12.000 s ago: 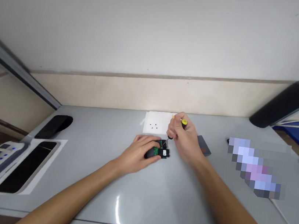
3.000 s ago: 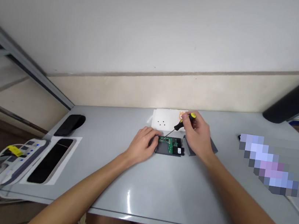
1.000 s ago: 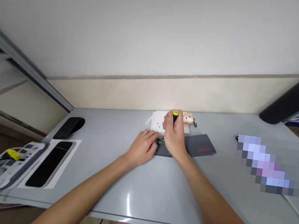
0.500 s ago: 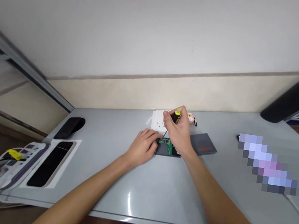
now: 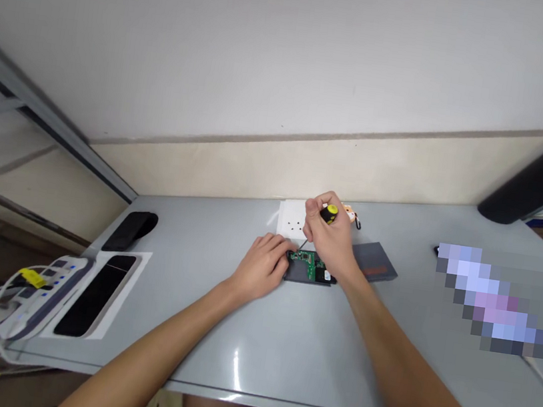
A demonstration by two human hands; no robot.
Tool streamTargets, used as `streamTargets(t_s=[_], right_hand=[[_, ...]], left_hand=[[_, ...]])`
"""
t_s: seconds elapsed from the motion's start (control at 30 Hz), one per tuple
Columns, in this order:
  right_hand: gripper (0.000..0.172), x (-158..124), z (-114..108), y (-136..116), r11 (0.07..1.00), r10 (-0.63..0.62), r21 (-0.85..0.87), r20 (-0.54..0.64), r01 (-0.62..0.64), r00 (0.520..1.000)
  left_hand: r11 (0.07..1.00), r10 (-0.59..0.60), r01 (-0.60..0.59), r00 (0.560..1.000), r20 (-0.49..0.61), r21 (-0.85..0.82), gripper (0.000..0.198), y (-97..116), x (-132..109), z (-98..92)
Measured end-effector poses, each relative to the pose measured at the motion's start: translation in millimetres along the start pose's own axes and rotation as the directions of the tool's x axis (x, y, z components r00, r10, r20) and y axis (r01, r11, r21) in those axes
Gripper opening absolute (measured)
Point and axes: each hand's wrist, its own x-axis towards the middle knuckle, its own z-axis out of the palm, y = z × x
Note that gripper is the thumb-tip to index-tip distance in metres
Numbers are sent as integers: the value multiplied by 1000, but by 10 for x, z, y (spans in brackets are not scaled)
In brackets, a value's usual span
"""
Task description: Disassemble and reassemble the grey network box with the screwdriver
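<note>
My right hand [image 5: 330, 235] grips a screwdriver [image 5: 329, 213] with a black and yellow handle. The shaft slants down to the left, its tip at the upper left part of a green circuit board [image 5: 305, 257]. That board sits in a dark, flat, open casing [image 5: 297, 273] on the table. My left hand [image 5: 263, 260] lies at the casing's left end, fingers bent over its edge, steadying or touching it near the tip. A flat dark grey cover [image 5: 374, 262] lies right of the casing, partly behind my right wrist. White paper with small dark screws [image 5: 292, 225] lies behind.
A small orange and white item with a black loop [image 5: 353, 216] is behind my right hand. At left are a phone [image 5: 95, 297] on white paper, a black object [image 5: 130, 231] and a power strip [image 5: 42, 303] with cables. A blurred-out device [image 5: 488, 298] lies right; a black cylinder [image 5: 538, 177] stands behind it.
The screwdriver leans further to the right, and my right hand has tilted with it. More of the board's right end shows. My left hand stays at the casing; the whole view has shifted slightly.
</note>
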Motion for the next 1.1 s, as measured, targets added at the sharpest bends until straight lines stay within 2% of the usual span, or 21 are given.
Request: streamTargets(t_s=[0.13, 0.27, 0.37, 0.47, 0.57, 0.67, 0.8, 0.9, 1.1], right_hand=[[56, -5, 8, 51, 997, -71, -27, -18, 71, 997], [48, -14, 11, 23, 995, -2, 102, 58, -4, 998], [45, -18, -5, -50, 992, 48, 111, 62, -55, 997], [53, -9, -19, -87, 988, 86, 123, 40, -91, 995], [57, 7, -28, -58, 994, 67, 86, 25, -68, 997], [53, 12, -44, -26, 997, 26, 66, 39, -28, 999], [45, -1, -76, -58, 987, 51, 148, 105, -66, 993], [39, -5, -86, -91, 986, 70, 146, 112, -86, 991], [57, -5, -29, -65, 983, 84, 160, 17, -86, 996]], left_hand=[[1000, 4, -4, 1000, -1, 6, 35, -5, 3, 5], [1000, -1, 2, 1000, -2, 14, 35, 3, 4, 3], [1000, -5, 5, 1000, -2, 13, 36, 2, -1, 9], [1000, -7, 7, 1000, -7, 7, 36, -9, -5, 18], [1000, 4, -4, 1000, -8, 3, 37, -22, -5, 23], [1000, 12, -12, 1000, -11, 5, 38, -24, -1, 21], [1000, -1, 1, 1000, -13, -8, 37, -11, 3, 13], [1000, -5, 5, 1000, -10, -11, 35, 1, 6, 4], [1000, 2, -2, 1000, -13, 3, 35, -2, 0, 5]])
